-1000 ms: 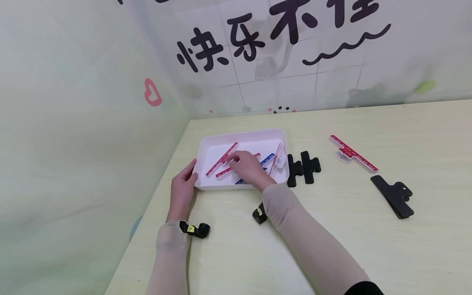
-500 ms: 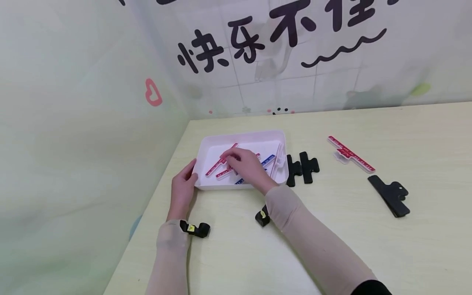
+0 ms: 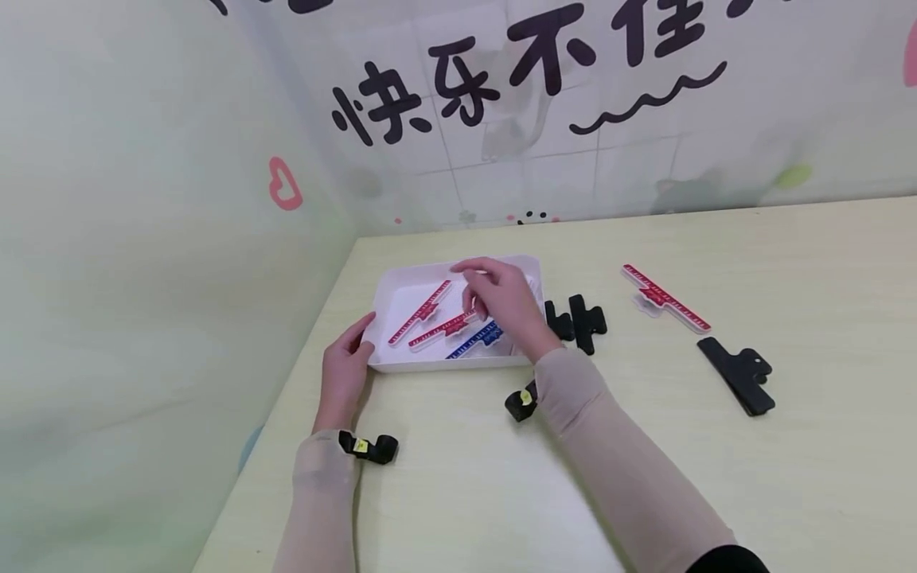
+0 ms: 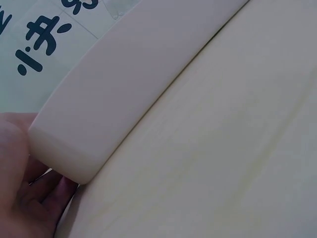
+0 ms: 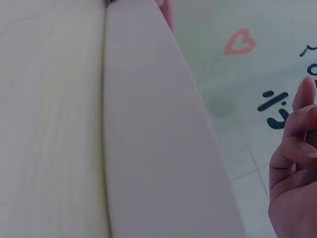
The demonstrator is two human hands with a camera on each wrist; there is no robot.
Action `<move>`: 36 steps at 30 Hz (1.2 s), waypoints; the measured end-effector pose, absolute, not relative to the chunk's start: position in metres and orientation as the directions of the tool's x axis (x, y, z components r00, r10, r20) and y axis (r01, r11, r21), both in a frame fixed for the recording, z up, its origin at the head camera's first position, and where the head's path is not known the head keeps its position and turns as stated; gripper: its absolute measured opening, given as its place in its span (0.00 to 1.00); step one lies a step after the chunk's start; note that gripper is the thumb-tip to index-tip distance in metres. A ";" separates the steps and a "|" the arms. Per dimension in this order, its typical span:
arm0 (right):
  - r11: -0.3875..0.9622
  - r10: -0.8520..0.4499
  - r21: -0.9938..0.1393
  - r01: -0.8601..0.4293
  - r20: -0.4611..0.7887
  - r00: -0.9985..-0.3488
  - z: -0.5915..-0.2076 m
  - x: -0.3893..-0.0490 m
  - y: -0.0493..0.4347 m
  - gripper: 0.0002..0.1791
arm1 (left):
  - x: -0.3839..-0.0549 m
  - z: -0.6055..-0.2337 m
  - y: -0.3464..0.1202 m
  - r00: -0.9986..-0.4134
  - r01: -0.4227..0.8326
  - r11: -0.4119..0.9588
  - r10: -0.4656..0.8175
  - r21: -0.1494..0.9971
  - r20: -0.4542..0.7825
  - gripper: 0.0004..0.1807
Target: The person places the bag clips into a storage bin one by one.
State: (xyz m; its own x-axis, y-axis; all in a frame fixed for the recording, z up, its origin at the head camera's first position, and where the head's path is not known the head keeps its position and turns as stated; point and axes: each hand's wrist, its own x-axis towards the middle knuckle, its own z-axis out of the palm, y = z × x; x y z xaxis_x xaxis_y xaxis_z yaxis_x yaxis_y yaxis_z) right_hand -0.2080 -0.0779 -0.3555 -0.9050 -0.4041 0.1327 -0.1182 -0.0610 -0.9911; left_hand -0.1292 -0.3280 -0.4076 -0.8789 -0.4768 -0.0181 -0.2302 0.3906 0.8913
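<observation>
1. An upper red clip (image 3: pixel 423 310), a lower red clip (image 3: pixel 441 331) and a blue clip (image 3: pixel 473 342) lie slantwise in the white tray (image 3: pixel 430 367). The lower red and blue ones run up to the right hand (image 3: pixel 507 301), which hides their far ends.
2. That hand also covers much of the tray's right end, where the contents are hard to make out.
3. Its fingers are loosely bent and spread apart above the tray; the right wrist view cuts some off at its edge.
4. The left hand (image 3: pixel 344 368) grips the tray's near left corner, thumb against the wall; its fingers are partly hidden behind it.
5. The tray is smooth and shallow with rounded corners; the clips are straight strips with pale marks and scalloped grips.
6. Right of it stand two matte black clips, the nearer one (image 3: pixel 559 321) partly covered by the right hand, the other (image 3: pixel 587 325) whole.
7. Farther right on the pale, faintly grained table (image 3: pixel 451 493) lie another red clip (image 3: pixel 666 298) and a large black clip (image 3: pixel 738 376).
</observation>
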 end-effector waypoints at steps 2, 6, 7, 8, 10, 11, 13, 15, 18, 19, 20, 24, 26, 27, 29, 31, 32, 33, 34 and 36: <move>-0.099 -0.365 -0.990 -0.101 0.130 -0.922 -0.354 -0.213 -0.066 0.13 | -0.130 -0.407 -0.328 -0.879 -0.235 0.396 -0.476 0.888 -0.021 0.27; -0.140 -0.301 -0.987 -0.076 0.116 -0.946 -0.353 -0.221 -0.044 0.13 | -0.131 -0.407 -0.329 -0.879 -0.249 0.395 -0.476 0.884 -0.034 0.28; -0.141 -0.290 -0.987 -0.071 0.110 -0.951 -0.353 -0.223 -0.040 0.14 | -0.132 -0.407 -0.329 -0.878 -0.251 0.396 -0.478 0.883 -0.035 0.28; -0.136 -0.277 -0.989 -0.063 0.099 -0.956 -0.354 -0.224 -0.035 0.14 | -0.132 -0.407 -0.330 -0.877 -0.255 0.398 -0.478 0.881 -0.038 0.28; -0.116 -0.255 -0.992 -0.047 0.075 -0.964 -0.356 -0.227 -0.026 0.14 | -0.132 -0.408 -0.330 -0.877 -0.261 0.401 -0.478 0.878 -0.042 0.27; -0.095 -0.246 -0.995 -0.040 0.062 -0.967 -0.357 -0.228 -0.021 0.14 | -0.132 -0.408 -0.331 -0.877 -0.263 0.400 -0.479 0.878 -0.044 0.27; -0.063 -0.238 -0.998 -0.020 0.035 -0.971 -0.359 -0.229 -0.012 0.14 | -0.132 -0.409 -0.331 -0.875 -0.269 0.402 -0.481 0.875 -0.049 0.27; -0.028 -0.232 -1.000 -0.007 0.013 -0.973 -0.362 -0.230 -0.001 0.14 | -0.132 -0.410 -0.331 -0.877 -0.270 0.405 -0.479 0.873 -0.049 0.26; 0.008 -0.224 -1.000 0.000 -0.002 -0.975 -0.364 -0.231 0.016 0.15 | -0.132 -0.411 -0.330 -0.880 -0.267 0.412 -0.472 0.871 -0.046 0.26; 0.017 -0.219 -1.000 0.000 -0.003 -0.976 -0.364 -0.231 0.022 0.15 | -0.132 -0.411 -0.329 -0.882 -0.261 0.412 -0.469 0.873 -0.042 0.26; 0.026 -0.213 -1.000 -0.002 -0.004 -0.977 -0.364 -0.231 0.028 0.15 | -0.133 -0.412 -0.329 -0.884 -0.256 0.414 -0.465 0.873 -0.039 0.26; 0.063 -0.208 -0.998 -0.016 0.003 -0.978 -0.364 -0.232 0.047 0.15 | -0.133 -0.412 -0.329 -0.887 -0.248 0.421 -0.460 0.873 -0.031 0.25; 0.088 -0.216 -0.996 -0.033 0.013 -0.976 -0.363 -0.233 0.055 0.16 | -0.133 -0.412 -0.329 -0.887 -0.248 0.422 -0.460 0.872 -0.029 0.25; 0.101 -0.222 -0.994 -0.042 0.018 -0.975 -0.363 -0.234 0.059 0.16 | -0.133 -0.411 -0.330 -0.886 -0.246 0.420 -0.463 0.873 -0.027 0.25; 0.131 -0.232 -0.990 -0.054 0.023 -0.972 -0.362 -0.235 0.068 0.16 | -0.133 -0.411 -0.330 -0.885 -0.244 0.416 -0.465 0.876 -0.026 0.25; 0.170 -0.234 -0.984 -0.059 0.018 -0.972 -0.362 -0.236 0.077 0.16 | -0.133 -0.411 -0.329 -0.885 -0.242 0.407 -0.464 0.881 -0.029 0.25; 0.192 -0.234 -0.980 -0.056 0.010 -0.972 -0.361 -0.236 0.081 0.16 | -0.133 -0.411 -0.329 -0.885 -0.241 0.403 -0.464 0.883 -0.029 0.24; 0.215 -0.234 -0.975 -0.047 -0.005 -0.972 -0.361 -0.237 0.086 0.16 | -0.133 -0.411 -0.329 -0.885 -0.242 0.402 -0.464 0.883 -0.031 0.24; 0.249 -0.234 -0.967 -0.043 -0.017 -0.972 -0.360 -0.238 0.090 0.16 | -0.133 -0.411 -0.328 -0.886 -0.244 0.402 -0.463 0.883 -0.034 0.24; 0.320 -0.236 -0.947 -0.037 -0.041 -0.971 -0.361 -0.239 0.100 0.17 | -0.134 -0.412 -0.327 -0.887 -0.244 0.399 -0.461 0.884 -0.037 0.24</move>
State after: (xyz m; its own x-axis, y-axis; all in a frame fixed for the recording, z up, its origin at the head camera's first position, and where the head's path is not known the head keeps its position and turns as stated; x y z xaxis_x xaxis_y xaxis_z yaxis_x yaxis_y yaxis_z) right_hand -0.2390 0.0995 -0.3608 -0.9709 -0.2358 -0.0414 -0.0374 0.3203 -0.9466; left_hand -0.1339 -0.3274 -0.4118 -0.8866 -0.4610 -0.0367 -0.2438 0.3986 0.8841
